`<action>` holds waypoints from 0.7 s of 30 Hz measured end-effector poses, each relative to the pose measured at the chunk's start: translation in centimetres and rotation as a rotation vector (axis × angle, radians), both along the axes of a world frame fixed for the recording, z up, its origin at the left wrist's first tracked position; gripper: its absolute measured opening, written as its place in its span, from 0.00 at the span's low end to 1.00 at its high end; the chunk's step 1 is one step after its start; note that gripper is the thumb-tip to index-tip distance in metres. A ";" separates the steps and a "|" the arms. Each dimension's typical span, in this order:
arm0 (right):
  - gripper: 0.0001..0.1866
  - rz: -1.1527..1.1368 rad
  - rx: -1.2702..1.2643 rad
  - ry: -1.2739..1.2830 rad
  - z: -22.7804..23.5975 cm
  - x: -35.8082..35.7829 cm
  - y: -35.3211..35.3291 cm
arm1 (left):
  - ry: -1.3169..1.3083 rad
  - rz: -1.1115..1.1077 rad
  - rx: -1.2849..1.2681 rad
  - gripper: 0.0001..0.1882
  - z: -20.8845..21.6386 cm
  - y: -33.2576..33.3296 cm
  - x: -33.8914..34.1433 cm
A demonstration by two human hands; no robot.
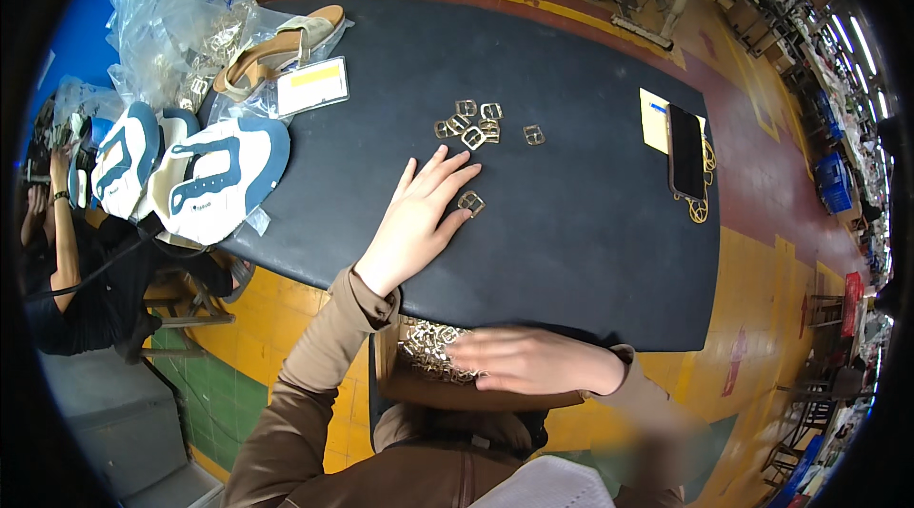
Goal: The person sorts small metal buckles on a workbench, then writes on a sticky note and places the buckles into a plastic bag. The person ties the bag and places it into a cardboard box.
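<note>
My left hand (415, 219) lies flat on the dark tabletop (571, 232), fingers spread, with its thumb at a single metal buckle (470, 203). Just beyond its fingertips sits a loose group of several small metal buckles (473, 138). One more buckle (533, 135) lies apart to the right of that group. Below the table's near edge, my right hand (533, 359) is over an open drawer or box full of shiny metal buckles (428, 348). Motion smears its fingers, so whether they hold anything is not visible.
At the left stand white and blue shoe uppers (224, 175), a tan sandal (276, 51), a white card (312, 86) and clear plastic bags (171, 22). A phone (685, 151) rests on yellow paper (654, 122) at the right. Another person (67, 260) sits at the far left.
</note>
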State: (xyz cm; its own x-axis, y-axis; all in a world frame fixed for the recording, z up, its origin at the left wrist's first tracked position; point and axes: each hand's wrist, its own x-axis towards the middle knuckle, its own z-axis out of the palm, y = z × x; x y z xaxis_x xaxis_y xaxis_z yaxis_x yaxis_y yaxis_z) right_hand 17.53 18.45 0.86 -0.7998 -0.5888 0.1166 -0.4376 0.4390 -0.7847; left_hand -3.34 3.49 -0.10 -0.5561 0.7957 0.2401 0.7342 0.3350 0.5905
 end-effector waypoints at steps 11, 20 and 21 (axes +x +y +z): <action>0.20 -0.780 0.178 0.289 -0.4 -12.8 10.4 | -0.067 -0.179 -0.067 0.34 0.8 1.2 -2.3; 0.20 -0.465 0.002 0.060 0.1 -9.9 5.4 | 0.114 0.065 0.027 0.23 -0.4 -0.3 -2.9; 0.21 -0.506 0.063 0.111 0.0 -9.9 5.1 | 0.103 0.075 0.048 0.23 -0.2 -0.2 -2.8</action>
State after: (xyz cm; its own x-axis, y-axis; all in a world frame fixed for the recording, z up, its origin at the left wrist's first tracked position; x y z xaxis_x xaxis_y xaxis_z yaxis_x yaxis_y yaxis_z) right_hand 7.62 23.52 0.83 -0.9710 -0.1407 0.1935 -0.2376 0.6622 -0.7107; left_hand -6.18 3.27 -0.32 -0.5844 0.7386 0.3360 0.7655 0.3643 0.5304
